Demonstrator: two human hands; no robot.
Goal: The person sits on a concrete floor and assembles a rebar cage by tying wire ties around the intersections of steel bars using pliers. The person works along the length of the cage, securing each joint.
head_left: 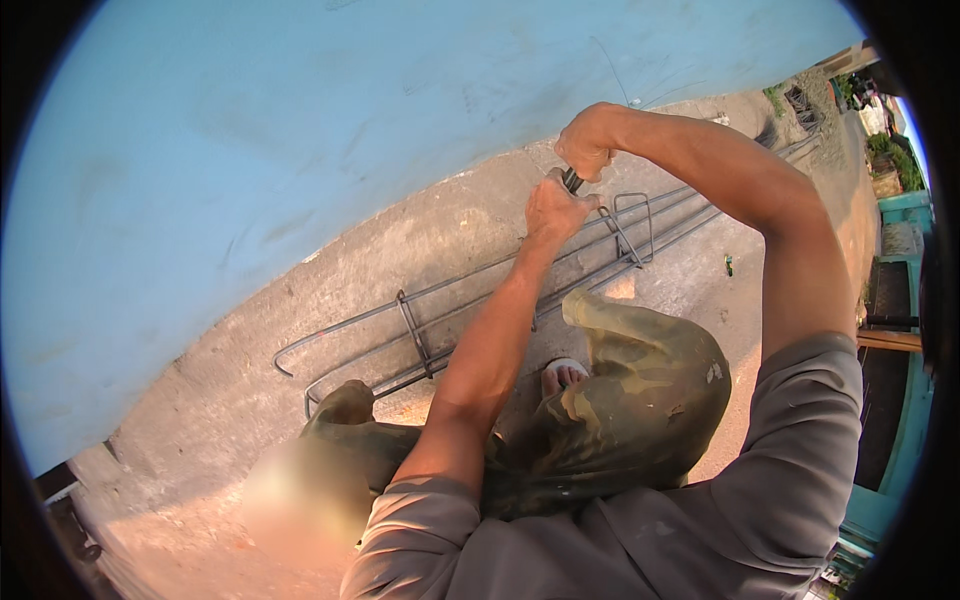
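My left hand (557, 208) and my right hand (587, 140) are both closed, one just beyond the other, on a short dark handle (572, 180) that shows between them. The rest of that tool is hidden by my fingers, so its kind does not show. Just below my hands lies a rebar cage (625, 242) of long steel bars with bent rectangular stirrups. Another stirrup (412, 328) stands around the bars to the left of my left forearm. Bent hooks finish the bars at the cage's left end.
A blue wall (250, 130) runs along the far side of the concrete floor (230, 330). My bent knee (650, 370) and sandalled foot (565, 375) are close to the cage. A small dark and yellow object (729, 265) lies to the right. Thin wires (612, 70) show against the wall.
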